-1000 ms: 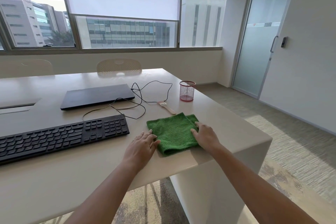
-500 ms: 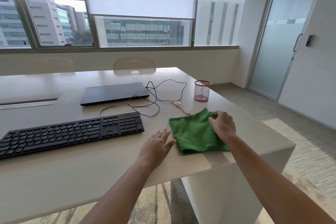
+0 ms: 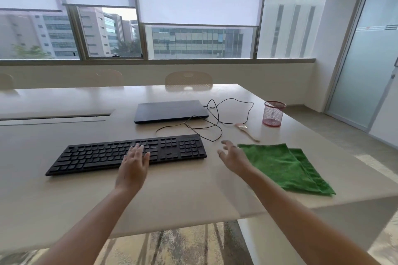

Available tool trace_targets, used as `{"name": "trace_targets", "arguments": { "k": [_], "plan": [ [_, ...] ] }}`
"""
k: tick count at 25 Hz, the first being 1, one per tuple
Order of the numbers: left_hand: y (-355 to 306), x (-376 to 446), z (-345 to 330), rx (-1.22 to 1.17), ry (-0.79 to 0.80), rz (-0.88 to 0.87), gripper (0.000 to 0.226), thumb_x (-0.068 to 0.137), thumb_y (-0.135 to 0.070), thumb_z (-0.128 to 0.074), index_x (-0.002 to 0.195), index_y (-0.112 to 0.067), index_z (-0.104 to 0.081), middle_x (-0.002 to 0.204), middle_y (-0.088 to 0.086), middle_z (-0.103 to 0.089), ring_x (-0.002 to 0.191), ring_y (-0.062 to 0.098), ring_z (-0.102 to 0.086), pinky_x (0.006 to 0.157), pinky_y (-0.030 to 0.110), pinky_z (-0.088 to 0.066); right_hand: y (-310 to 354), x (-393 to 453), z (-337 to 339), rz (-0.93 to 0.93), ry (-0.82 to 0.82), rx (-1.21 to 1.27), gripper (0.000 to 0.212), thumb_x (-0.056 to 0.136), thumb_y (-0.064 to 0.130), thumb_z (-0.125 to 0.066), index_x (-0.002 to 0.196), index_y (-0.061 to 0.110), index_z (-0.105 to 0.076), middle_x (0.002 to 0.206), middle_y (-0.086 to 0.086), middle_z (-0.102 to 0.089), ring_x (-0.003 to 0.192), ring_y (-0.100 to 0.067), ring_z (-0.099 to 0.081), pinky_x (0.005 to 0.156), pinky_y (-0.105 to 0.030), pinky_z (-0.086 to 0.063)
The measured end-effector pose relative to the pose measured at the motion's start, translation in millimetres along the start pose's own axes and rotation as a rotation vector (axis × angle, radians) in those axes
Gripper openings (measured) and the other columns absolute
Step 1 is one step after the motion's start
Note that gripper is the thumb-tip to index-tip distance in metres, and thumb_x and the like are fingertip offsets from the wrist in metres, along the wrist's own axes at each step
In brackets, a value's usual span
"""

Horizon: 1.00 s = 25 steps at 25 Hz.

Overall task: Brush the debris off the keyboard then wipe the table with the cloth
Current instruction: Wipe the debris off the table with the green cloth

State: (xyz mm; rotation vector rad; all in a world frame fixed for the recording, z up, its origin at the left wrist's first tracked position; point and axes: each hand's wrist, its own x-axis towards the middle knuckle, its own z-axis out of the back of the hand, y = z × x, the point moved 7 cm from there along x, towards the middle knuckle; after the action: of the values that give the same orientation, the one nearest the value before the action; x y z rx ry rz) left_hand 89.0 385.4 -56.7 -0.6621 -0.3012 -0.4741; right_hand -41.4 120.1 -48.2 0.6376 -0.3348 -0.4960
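The left hand (image 3: 134, 162) is being held flat over the black keyboard (image 3: 127, 154), its fingers straight and spread, the fingertips (image 3: 137, 146) lying on or just above the keys of the middle rows; actual contact cannot be told. Nothing is being held in it. The right hand (image 3: 233, 158) is being held in the air between the keyboard's right end and the green cloth (image 3: 286, 168), its fingers loosely spread and slightly bent, with nothing being gripped. Its outline is blurred.

The keyboard is lying across the near middle of the beige table (image 3: 183, 198), its long side running left to right. The cloth is lying folded and flat at the near right of the table, close to the corner, just beside the right hand and apart from the keyboard. The small brush (image 3: 247, 132) with a wooden handle is lying beyond the cloth, toward the far right, its bristle end pointing away.

A closed dark laptop (image 3: 171, 111) is lying behind the keyboard, and a black cable (image 3: 217, 122) is looping loosely between the laptop, the keyboard and the brush. A red mesh cup (image 3: 273, 113) is standing upright at the right edge of the table, just beyond the brush. A pale chair back (image 3: 188, 80) is showing at the table's far side.
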Motion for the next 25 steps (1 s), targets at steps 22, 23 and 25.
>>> {"name": "trace_targets", "arguments": {
  "k": [22,23,25],
  "plan": [
    [175.4,21.9,98.8,-0.222,-0.095,0.744,0.052,0.1,-0.029,-0.03,0.132,0.01,-0.039,0.134,0.031,-0.045,0.124,0.045,-0.041,0.102,0.045,-0.034,-4.8,-2.1,-29.1,-0.22,-0.022,0.098,0.052,0.095,0.014,-0.051,0.142,0.003,-0.033,0.14,-0.016,-0.047,0.129,-0.028,-0.043,0.108,-0.035,-0.03],
    [169.5,17.1,95.6,-0.223,-0.088,0.713,0.052,0.1,-0.03,-0.031,0.131,0.011,-0.039,0.134,0.032,-0.045,0.125,0.045,-0.04,0.102,0.045,-0.033,-9.6,-7.1,-25.6,-0.232,-0.039,0.102,0.05,0.095,0.013,-0.049,0.142,0.003,-0.033,0.14,-0.016,-0.046,0.13,-0.029,-0.043,0.109,-0.036,-0.03],
    [156.7,7.9,88.8,-0.236,-0.091,0.66,0.051,0.1,-0.03,-0.032,0.13,0.011,-0.039,0.134,0.033,-0.043,0.126,0.045,-0.038,0.104,0.044,-0.031,-15.8,-16.3,-17.4,-0.246,-0.095,0.081,0.046,0.097,0.016,-0.046,0.14,0.002,-0.036,0.141,-0.016,-0.046,0.13,-0.03,-0.043,0.108,-0.036,-0.031]
  ]
}}
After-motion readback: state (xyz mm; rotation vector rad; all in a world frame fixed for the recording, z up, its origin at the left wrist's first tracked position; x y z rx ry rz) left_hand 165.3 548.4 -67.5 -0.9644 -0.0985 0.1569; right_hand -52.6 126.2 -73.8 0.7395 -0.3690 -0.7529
